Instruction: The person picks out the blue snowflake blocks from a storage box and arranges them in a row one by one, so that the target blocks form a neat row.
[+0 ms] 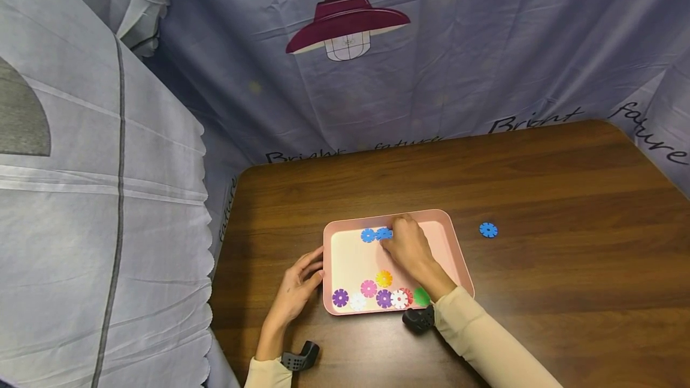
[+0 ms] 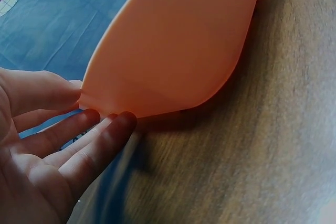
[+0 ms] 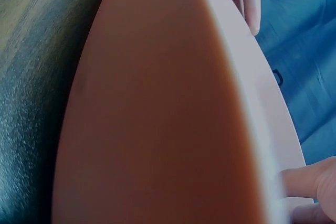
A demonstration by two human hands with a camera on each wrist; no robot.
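Two blue flowers are in, my right hand pinching one. My straight left hand touches the tray. A loose flower seems left.

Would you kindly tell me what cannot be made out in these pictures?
Head view: whether the right hand pinches a disc; its own back and fingers hide the grip.
Head view: the red flower-shaped disc's full outline; the overlapping white flower-shaped disc hides part.
Left wrist view: what lies inside the pink tray; its outer wall hides that.
Right wrist view: most of the right hand; the picture's right edge cuts it off.
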